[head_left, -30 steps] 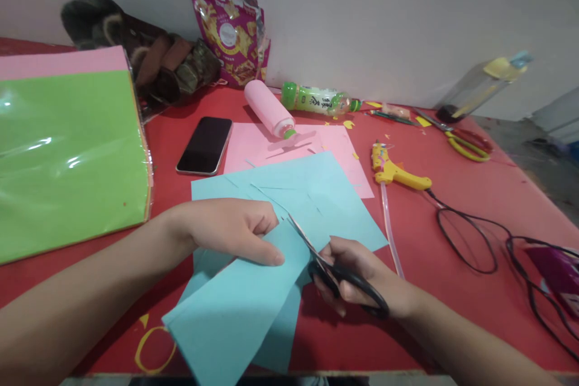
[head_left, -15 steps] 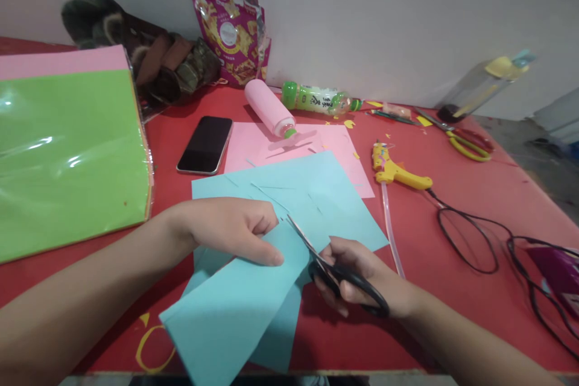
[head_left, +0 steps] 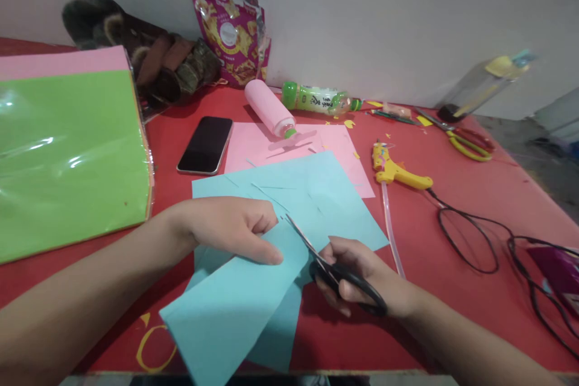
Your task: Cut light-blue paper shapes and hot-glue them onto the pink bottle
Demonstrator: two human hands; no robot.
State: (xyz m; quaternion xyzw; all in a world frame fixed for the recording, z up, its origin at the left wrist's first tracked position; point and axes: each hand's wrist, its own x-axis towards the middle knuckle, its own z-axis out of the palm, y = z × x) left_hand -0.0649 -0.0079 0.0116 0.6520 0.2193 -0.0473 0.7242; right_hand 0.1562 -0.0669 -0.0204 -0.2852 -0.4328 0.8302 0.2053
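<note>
Right grip (head_left: 357, 277) closed around black scissors (head_left: 337, 274), blades (head_left: 301, 235) at blue paper (head_left: 235, 307) pinched in left grip (head_left: 230, 229).

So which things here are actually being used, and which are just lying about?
In use: light blue paper sheet, held by left hand; black-handled scissors in right hand.
Lying about: black smartphone, yellow glue gun, green-capped drink bottle, pink paper sheet, wrapped green paper pack.

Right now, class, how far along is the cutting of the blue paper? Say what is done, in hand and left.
Done: the blue sheet on the table already shows cut lines. In hand: the left hand grips a blue piece while the right hand holds black scissors, blades at its edge. Left: that piece looks mostly uncut.
</note>
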